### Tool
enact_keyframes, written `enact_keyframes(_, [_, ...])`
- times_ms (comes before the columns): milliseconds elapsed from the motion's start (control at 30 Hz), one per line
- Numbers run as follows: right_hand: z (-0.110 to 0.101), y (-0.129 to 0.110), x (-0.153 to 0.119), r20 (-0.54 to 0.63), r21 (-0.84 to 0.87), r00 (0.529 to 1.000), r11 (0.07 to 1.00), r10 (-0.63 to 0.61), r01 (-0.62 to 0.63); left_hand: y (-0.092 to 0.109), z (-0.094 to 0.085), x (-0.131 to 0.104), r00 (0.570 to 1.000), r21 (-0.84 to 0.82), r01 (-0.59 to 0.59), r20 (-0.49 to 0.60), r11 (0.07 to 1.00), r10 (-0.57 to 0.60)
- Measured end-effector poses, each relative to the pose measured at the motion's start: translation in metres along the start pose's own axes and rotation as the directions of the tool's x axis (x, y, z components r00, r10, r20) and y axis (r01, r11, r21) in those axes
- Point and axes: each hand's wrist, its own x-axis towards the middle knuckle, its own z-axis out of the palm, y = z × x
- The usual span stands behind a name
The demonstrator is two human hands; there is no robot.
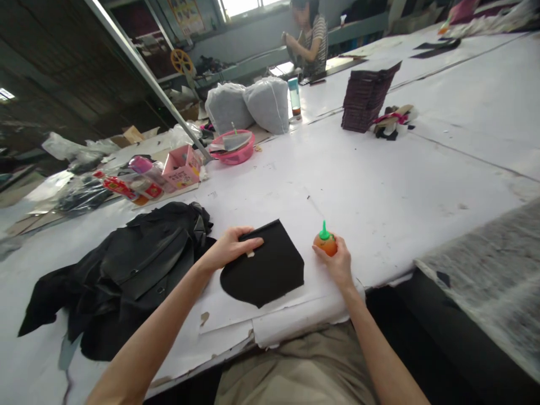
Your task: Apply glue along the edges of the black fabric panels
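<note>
My left hand [234, 246] pinches the upper left edge of a flat black fabric piece [268, 267], thumb on top. The piece has one rounded end and a folded-looking upper edge, and lies on or just above the white table. Beside it on the right, my right hand [338, 261] is wrapped round a small orange squeeze bottle [324, 244] with a green nozzle [324, 232] pointing up. To the left of my left hand lies a crumpled heap of black fabric pieces [139, 259], some with small round metal-looking rings.
On the white table [270, 185] stand a pink basket [236, 152], a pink box [182, 167] and bottles [122, 185] at the left. Further back are stuffed white bags [268, 104], a tumbler [294, 97] and a dark stack [365, 101]. Another person [310, 42] sits at the far side.
</note>
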Motion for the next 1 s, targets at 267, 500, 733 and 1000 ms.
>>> enact_keyframes(267, [-0.005,-0.004,-0.001,0.081,0.067,0.991,0.991,0.107,-0.113,-0.092,0.025,0.079,0.973,0.564,-0.054,-0.155,0.824,0.169])
enact_keyframes(500, [-0.009,-0.011,0.000,0.151,0.172,0.979,0.971,0.140,-0.166,-0.097,0.048,0.063,0.846,0.739,-0.030,-0.339,0.673,0.410])
enact_keyframes(733, [-0.034,-0.031,-0.003,0.403,0.295,0.845,0.824,0.351,-0.483,-0.103,0.077,0.045,0.851,0.722,-0.193,-0.214,0.665,0.480])
enact_keyframes(1000, [-0.052,-0.058,-0.023,0.722,0.035,0.472,0.655,0.506,-0.755,-0.117,0.078,0.046,0.847,0.712,-0.186,-0.233,0.677,0.477])
